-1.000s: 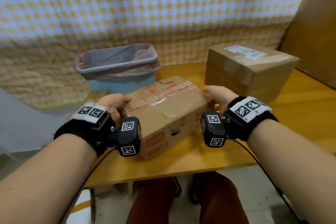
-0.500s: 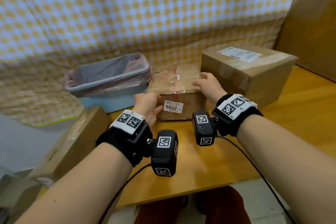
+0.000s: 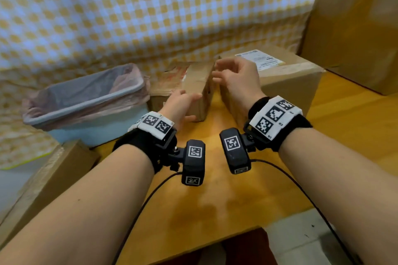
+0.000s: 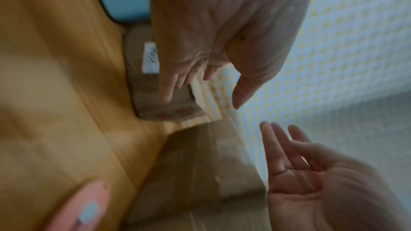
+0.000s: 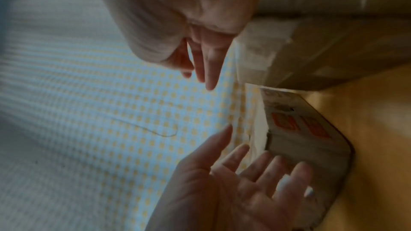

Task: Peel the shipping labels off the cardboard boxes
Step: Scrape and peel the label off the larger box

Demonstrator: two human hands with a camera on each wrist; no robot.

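A small worn cardboard box (image 3: pixel 195 84) with red print stands at the back of the wooden table (image 3: pixel 215 200), between the bin and a larger box. My left hand (image 3: pixel 186 102) lies with straight fingers against its near face. The left wrist view shows a small white label (image 4: pixel 149 57) on that face, partly behind my fingers (image 4: pixel 165 87). My right hand (image 3: pixel 226 73) hovers open above the gap between the two boxes and holds nothing. The larger box (image 3: pixel 290 79) carries a white shipping label (image 3: pixel 260 61) on top.
A pale blue bin (image 3: pixel 86 101) with a pink liner stands left of the small box. Another cardboard box (image 3: pixel 49 178) sits low at the table's left edge. A tall box (image 3: pixel 355 28) stands at the back right. A checked cloth hangs behind.
The small box has gone from the table's front to the back beside the bin and has been turned. My right hand has let go and lifted; my left hand has loosened to flat fingers.
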